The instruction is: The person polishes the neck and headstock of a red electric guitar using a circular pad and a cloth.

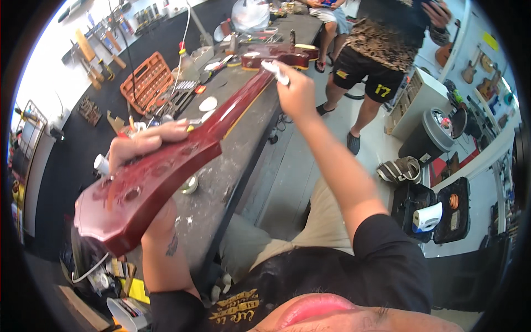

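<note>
A glossy dark red guitar stretches from its broad headstock [124, 213] near me along the neck [229, 113] to the body [276, 57] over the bench. Around the headstock's far side curl the fingers of my left hand [142, 145], closed on it; the forearm passes beneath. My right hand [296, 94] is closed on a small white wad [275, 72], perhaps cloth or paper, and presses it to the neck near the body. Holes for the tuners show in the headstock, with no tuners or strings in view.
The dark workbench [221, 182] carries an orange tool case [146, 83], a bottle [188, 63] and scattered tools. A standing person [370, 55] is beyond the bench's right edge, another sits farther back. On the right are a bin [423, 138] and an opened black case [453, 210].
</note>
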The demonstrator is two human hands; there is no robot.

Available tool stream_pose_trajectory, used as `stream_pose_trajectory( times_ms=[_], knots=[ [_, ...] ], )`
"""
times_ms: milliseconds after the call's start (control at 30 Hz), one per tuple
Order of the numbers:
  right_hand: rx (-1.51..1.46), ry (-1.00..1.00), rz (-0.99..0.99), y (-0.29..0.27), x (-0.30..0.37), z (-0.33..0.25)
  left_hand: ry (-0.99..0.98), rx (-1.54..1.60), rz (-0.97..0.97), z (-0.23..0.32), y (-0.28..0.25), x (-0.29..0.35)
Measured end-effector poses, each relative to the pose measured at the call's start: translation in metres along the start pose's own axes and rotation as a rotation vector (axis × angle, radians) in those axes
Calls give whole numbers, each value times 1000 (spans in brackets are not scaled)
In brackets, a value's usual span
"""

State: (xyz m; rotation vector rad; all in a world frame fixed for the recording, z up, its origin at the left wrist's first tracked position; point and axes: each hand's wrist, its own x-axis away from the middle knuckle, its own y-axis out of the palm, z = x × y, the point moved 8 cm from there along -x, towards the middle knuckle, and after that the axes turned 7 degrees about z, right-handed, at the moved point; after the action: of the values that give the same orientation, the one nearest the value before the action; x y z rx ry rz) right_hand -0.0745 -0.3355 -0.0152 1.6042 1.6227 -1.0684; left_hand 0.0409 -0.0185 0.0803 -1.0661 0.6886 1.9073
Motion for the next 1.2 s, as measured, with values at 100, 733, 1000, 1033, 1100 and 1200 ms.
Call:
stream_pose_trajectory(
  times_ms=[100,733,1000,1033,1100,1200],
  knots=[
    [151,-44,-201,37,-9,63,32,-38,-12,-3,8,-2],
    [-320,-557,-241,-56,36,-186,41,-104,-71,3,20,10],
    [-349,-73,66,-87,16,-104,31,-149,46,4,1,-2],
    [-317,76,136,-75,8,-72,24,-162,44,7,-1,-2],
    [-192,254,162,-45,3,6,48,-132,12,3,3,-1],
    [91,303,167,-4,-1,82,3,-139,16,-1,9,2]
  ],
)
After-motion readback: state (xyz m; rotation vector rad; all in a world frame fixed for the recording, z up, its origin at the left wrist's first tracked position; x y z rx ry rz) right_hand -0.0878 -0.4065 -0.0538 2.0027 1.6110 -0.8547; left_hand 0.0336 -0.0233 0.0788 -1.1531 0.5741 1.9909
